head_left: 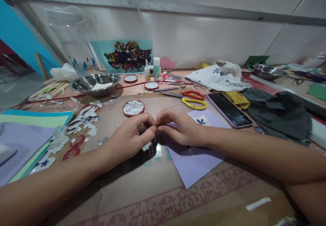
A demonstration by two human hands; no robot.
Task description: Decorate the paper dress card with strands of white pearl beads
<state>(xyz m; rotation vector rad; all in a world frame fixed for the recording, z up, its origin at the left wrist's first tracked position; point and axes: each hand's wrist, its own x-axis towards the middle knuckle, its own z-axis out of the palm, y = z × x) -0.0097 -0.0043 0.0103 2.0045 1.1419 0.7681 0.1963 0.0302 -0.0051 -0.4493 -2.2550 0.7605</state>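
Note:
My left hand [132, 132] and my right hand [179, 127] meet fingertip to fingertip over the cardboard. Both are pinched closed, and whatever sits between the fingertips is too small to make out. Beneath my right hand lies a purple sheet [193, 164] with a small white scrap bearing a dark blue flower [201, 121]. Just beyond my left hand is a red-rimmed lid [133, 107] full of small white pieces. Scissors [191, 98] with red and yellow handles rest beyond my right hand.
A steel bowl [95, 85], a glue bottle [147, 71] and a glue stick [156, 69] stand at the back. A phone [229, 110] lies right, near dark cloth [276, 115] and white flowered fabric [219, 76]. Coloured sheets [28, 141] and fabric scraps [85, 119] lie left.

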